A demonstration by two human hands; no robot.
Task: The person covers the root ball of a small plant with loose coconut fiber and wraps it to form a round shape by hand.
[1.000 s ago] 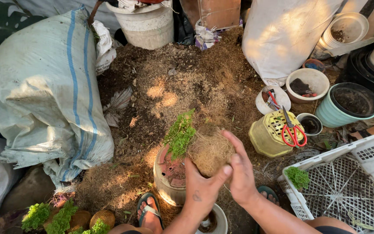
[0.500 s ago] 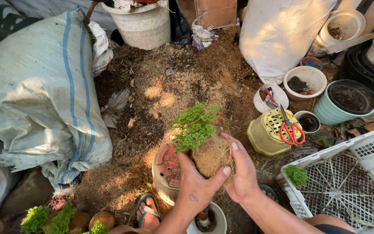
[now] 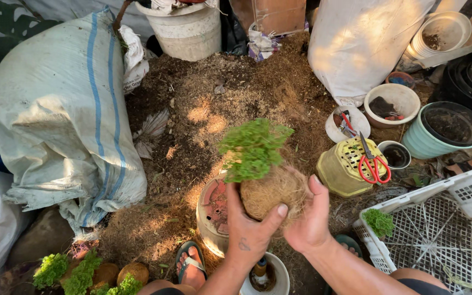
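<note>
Both hands close their grip on a fibrous root ball [image 3: 273,192] topped with a green plant [image 3: 253,149]: the left hand [image 3: 249,232] cups it from below-left, the right hand [image 3: 311,218] from the right. It is held above a mottled clay pot [image 3: 213,210]. Red scissors [image 3: 371,161] lie on a yellow upturned pot [image 3: 342,172] nearby, beside a white basket [image 3: 438,229].

Between our hands sits a rough, fibrous ball [image 3: 275,192]; right of them, a glossy plastic crate [image 3: 454,218].
</note>
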